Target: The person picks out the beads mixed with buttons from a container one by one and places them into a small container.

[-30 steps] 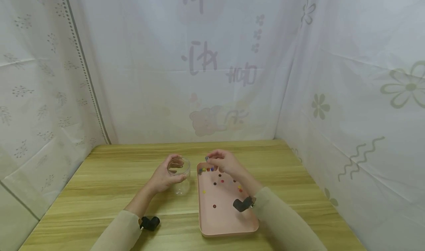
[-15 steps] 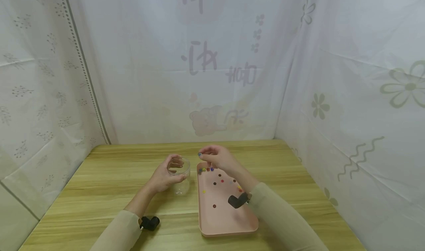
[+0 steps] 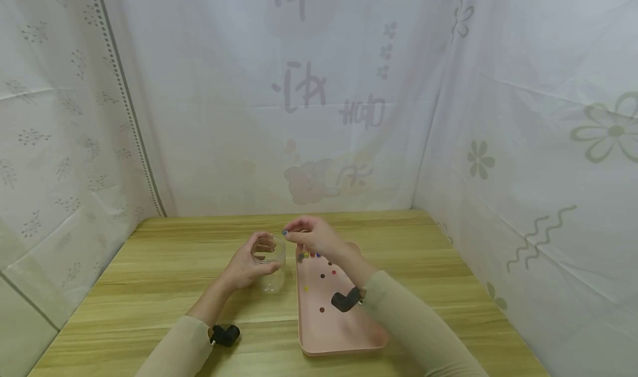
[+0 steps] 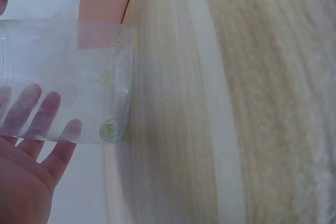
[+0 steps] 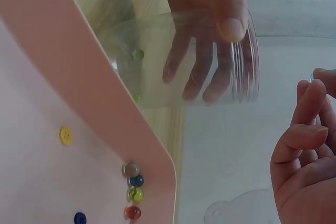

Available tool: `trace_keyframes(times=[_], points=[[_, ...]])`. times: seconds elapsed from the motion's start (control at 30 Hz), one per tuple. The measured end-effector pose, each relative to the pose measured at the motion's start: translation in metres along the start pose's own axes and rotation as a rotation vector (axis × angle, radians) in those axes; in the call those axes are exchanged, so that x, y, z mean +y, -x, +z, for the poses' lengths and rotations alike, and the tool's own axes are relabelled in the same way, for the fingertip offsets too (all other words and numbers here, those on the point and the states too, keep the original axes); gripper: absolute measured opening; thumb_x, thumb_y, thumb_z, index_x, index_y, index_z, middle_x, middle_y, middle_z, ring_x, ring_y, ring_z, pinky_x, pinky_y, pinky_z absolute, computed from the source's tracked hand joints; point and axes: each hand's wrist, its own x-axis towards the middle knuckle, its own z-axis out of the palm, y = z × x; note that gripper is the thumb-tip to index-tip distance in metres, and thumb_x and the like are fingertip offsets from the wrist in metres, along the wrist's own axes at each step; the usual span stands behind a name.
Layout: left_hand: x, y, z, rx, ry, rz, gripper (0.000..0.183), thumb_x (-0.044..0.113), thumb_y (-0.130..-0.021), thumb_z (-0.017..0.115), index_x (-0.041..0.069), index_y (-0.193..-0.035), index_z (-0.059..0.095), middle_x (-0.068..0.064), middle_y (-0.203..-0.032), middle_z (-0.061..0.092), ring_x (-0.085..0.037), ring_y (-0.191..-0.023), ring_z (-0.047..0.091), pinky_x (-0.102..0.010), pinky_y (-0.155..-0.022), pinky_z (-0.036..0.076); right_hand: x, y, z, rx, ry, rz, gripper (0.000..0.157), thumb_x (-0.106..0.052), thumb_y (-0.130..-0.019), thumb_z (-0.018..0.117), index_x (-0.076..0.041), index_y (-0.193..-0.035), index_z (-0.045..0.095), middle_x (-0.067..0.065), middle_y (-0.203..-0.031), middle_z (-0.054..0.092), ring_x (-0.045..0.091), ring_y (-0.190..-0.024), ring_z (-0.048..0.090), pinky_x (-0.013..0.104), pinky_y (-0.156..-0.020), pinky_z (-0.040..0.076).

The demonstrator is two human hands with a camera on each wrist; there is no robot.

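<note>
A clear plastic jar (image 3: 272, 278) stands upright and uncovered on the table. My left hand (image 3: 243, 268) grips it near the top, fingers behind and thumb in front. Low inside it, a green marble (image 4: 109, 130) shows through the wall, with another green spot beside it. Between thumb and fingertips my right hand (image 3: 319, 240) pinches a small bluish marble (image 3: 285, 232), just above and right of the jar's mouth. In the right wrist view the fingers mostly hide that marble. Under the right forearm lies a shallow pink tray (image 3: 344, 335).
In the tray's far left corner several glass marbles (image 5: 136, 194) sit in a row. Scattered over its floor are small buttons, among them a yellow button (image 5: 65, 136) and a dark blue button (image 5: 80, 218). Patterned white curtains (image 3: 239, 144) enclose the wooden table (image 3: 189, 238).
My right hand has moved left with the marble, from over the tray's far edge to beside the jar's mouth. The left hand and the jar have stayed in place.
</note>
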Motion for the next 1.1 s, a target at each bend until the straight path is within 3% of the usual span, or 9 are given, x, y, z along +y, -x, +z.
trace_keyframes(times=[0.13, 0.2, 0.4, 0.67, 0.97, 1.1], points=[[0.000, 0.000, 0.000, 0.000, -0.009, 0.003, 0.070, 0.016, -0.094, 0.086, 0.004, -0.151, 0.046, -0.033, -0.148, 0.058, -0.049, -0.140, 0.059, -0.068, -0.115, 0.051, -0.004, -0.001, 0.006, -0.005, 0.009, -0.006, 0.037, -0.030, -0.105, 0.076, -0.009, -0.135, 0.071, 0.014, -0.118, 0.072, 0.014, -0.064, 0.060, 0.026, -0.048, 0.039], [0.001, 0.001, -0.001, -0.001, -0.014, -0.001, 0.069, 0.017, -0.095, 0.086, 0.006, -0.151, 0.047, -0.031, -0.148, 0.058, -0.049, -0.140, 0.059, -0.067, -0.114, 0.052, -0.006, -0.002, 0.009, -0.011, 0.003, -0.013, 0.036, -0.028, -0.105, 0.076, -0.008, -0.135, 0.072, 0.016, -0.117, 0.072, 0.014, -0.067, 0.059, 0.025, -0.048, 0.042], [0.001, 0.002, -0.001, -0.003, -0.016, -0.011, 0.067, 0.019, -0.096, 0.086, 0.010, -0.150, 0.047, -0.026, -0.149, 0.058, -0.049, -0.140, 0.058, -0.063, -0.112, 0.055, -0.007, -0.007, 0.018, -0.035, -0.030, -0.021, 0.027, -0.023, -0.104, 0.076, -0.011, -0.128, 0.074, 0.003, -0.109, 0.071, 0.018, -0.076, 0.061, 0.027, -0.052, 0.053], [0.001, 0.002, -0.002, -0.001, -0.028, 0.011, 0.072, 0.019, -0.095, 0.086, 0.007, -0.153, 0.046, -0.026, -0.146, 0.059, -0.051, -0.138, 0.060, -0.067, -0.113, 0.053, -0.003, -0.014, 0.027, -0.033, 0.004, -0.020, 0.021, -0.025, -0.104, 0.076, -0.016, -0.123, 0.077, 0.007, -0.111, 0.074, 0.013, -0.068, 0.061, 0.025, -0.046, 0.046], [0.000, 0.002, -0.001, 0.002, -0.040, 0.014, 0.073, 0.021, -0.095, 0.086, 0.009, -0.155, 0.047, -0.024, -0.150, 0.059, -0.049, -0.137, 0.061, -0.065, -0.113, 0.054, -0.004, -0.014, 0.035, -0.021, 0.081, -0.040, 0.018, -0.025, -0.105, 0.075, -0.017, -0.121, 0.077, 0.001, -0.108, 0.075, 0.022, -0.075, 0.067, 0.025, -0.044, 0.041], [0.000, 0.002, -0.001, 0.001, -0.034, 0.017, 0.073, 0.020, -0.094, 0.086, 0.009, -0.155, 0.047, -0.023, -0.150, 0.060, -0.049, -0.137, 0.061, -0.063, -0.112, 0.056, -0.004, -0.013, 0.036, -0.023, 0.080, -0.037, 0.025, -0.027, -0.103, 0.077, -0.018, -0.127, 0.076, -0.001, -0.119, 0.074, 0.019, -0.076, 0.066, 0.023, -0.044, 0.039]])
